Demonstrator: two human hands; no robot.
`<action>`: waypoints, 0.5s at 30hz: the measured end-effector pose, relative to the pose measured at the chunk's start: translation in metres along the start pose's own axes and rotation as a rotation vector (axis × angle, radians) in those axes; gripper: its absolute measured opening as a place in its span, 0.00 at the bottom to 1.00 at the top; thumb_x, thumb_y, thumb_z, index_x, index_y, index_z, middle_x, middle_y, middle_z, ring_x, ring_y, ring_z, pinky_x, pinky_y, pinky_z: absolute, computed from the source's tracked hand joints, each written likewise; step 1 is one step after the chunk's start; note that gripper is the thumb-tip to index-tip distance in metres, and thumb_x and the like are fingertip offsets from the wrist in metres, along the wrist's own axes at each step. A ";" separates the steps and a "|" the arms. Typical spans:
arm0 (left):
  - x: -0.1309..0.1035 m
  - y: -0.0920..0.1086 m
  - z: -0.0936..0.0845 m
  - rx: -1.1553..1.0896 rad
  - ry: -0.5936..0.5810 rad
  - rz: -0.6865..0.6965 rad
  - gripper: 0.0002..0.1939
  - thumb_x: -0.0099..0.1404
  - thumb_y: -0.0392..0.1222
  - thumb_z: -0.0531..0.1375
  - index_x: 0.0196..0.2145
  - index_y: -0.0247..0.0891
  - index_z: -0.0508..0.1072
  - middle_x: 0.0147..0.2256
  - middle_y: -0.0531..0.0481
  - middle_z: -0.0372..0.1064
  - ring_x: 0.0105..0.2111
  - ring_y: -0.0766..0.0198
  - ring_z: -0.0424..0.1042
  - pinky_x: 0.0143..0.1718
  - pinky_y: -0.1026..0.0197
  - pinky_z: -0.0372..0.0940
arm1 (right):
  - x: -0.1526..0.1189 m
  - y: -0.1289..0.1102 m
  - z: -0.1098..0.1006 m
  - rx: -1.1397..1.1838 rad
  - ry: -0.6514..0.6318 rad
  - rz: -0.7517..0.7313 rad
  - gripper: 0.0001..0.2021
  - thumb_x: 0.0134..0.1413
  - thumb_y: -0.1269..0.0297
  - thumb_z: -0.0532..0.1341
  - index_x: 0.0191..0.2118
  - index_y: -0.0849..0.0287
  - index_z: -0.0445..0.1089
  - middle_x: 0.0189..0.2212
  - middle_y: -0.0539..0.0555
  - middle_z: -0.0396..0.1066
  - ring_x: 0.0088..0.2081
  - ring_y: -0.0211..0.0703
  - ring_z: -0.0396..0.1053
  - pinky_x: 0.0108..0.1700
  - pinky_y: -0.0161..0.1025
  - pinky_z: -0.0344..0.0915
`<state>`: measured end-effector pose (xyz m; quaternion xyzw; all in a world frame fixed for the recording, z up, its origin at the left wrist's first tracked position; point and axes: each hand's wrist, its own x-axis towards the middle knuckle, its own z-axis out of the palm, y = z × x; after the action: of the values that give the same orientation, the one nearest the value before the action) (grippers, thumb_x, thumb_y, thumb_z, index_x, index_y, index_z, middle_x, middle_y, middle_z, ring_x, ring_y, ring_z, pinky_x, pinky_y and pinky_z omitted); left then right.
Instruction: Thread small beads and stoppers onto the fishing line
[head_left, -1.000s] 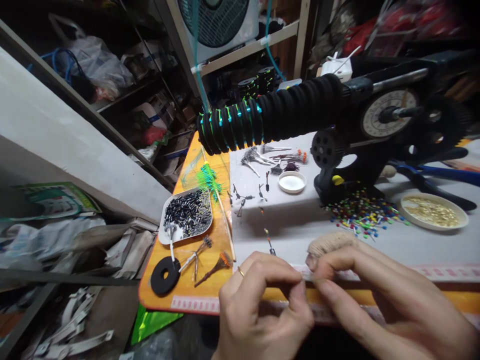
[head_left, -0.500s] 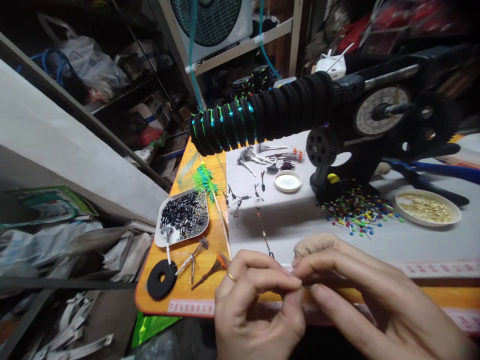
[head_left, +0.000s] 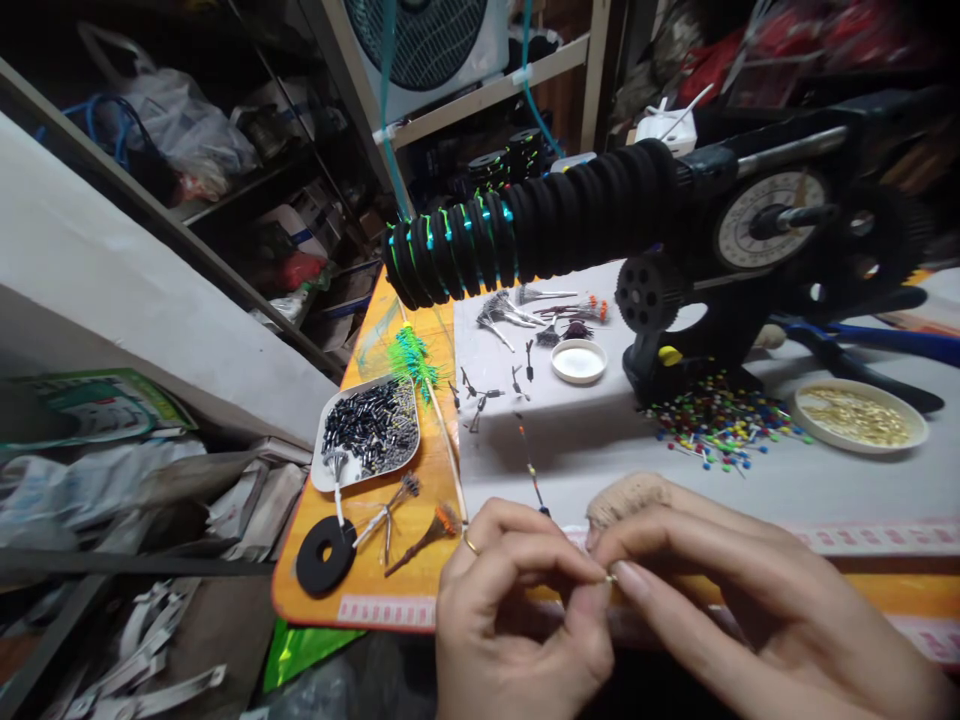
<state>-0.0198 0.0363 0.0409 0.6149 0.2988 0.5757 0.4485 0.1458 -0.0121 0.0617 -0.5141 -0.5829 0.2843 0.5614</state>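
Observation:
My left hand (head_left: 517,610) and my right hand (head_left: 735,600) meet at the near table edge, fingertips pinched together on a tiny gold piece (head_left: 609,577) on a thin fishing line. The line carries small dark and orange beads (head_left: 531,468) running away over the white sheet (head_left: 600,440). A ring sits on my left hand. A fabric cover (head_left: 626,492) wraps my right index finger. Behind stands a black winding machine (head_left: 750,250) with a row of foam spools (head_left: 525,240), several wound with green and blue line.
A white tray of black tubes (head_left: 371,428) and a loose black foam spool (head_left: 325,556) lie on the orange table at left. Coloured pins (head_left: 712,415), a dish of gold bits (head_left: 859,415), a white lid (head_left: 578,360) and blue pliers (head_left: 885,345) lie beyond. Cluttered shelves at left.
Both hands stayed at the table edge; the fingertips shifted slightly and closed tighter on the small piece. The view moved a little.

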 end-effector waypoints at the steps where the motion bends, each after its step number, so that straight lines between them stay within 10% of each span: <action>1: -0.003 0.002 0.001 -0.022 0.011 -0.068 0.05 0.71 0.37 0.79 0.39 0.47 0.90 0.38 0.51 0.81 0.31 0.67 0.78 0.33 0.70 0.75 | 0.000 0.000 0.000 -0.025 0.001 -0.008 0.11 0.81 0.57 0.66 0.44 0.47 0.85 0.36 0.53 0.82 0.36 0.45 0.83 0.33 0.33 0.81; 6: -0.012 0.009 0.005 -0.091 -0.030 -0.340 0.10 0.72 0.49 0.80 0.37 0.45 0.90 0.45 0.45 0.86 0.19 0.75 0.61 0.19 0.68 0.61 | 0.001 0.000 -0.005 -0.209 0.057 -0.119 0.12 0.68 0.46 0.77 0.46 0.47 0.89 0.39 0.57 0.84 0.42 0.56 0.86 0.40 0.41 0.86; 15: 0.007 0.040 0.011 -0.551 0.052 -0.636 0.13 0.63 0.44 0.88 0.33 0.40 0.89 0.37 0.53 0.83 0.22 0.77 0.76 0.27 0.74 0.79 | -0.003 0.006 -0.016 -0.197 -0.008 -0.229 0.14 0.75 0.61 0.75 0.61 0.40 0.88 0.44 0.54 0.88 0.42 0.50 0.90 0.40 0.35 0.87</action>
<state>-0.0141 0.0229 0.0807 0.3344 0.3199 0.4823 0.7438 0.1617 -0.0169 0.0587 -0.4955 -0.6651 0.1620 0.5346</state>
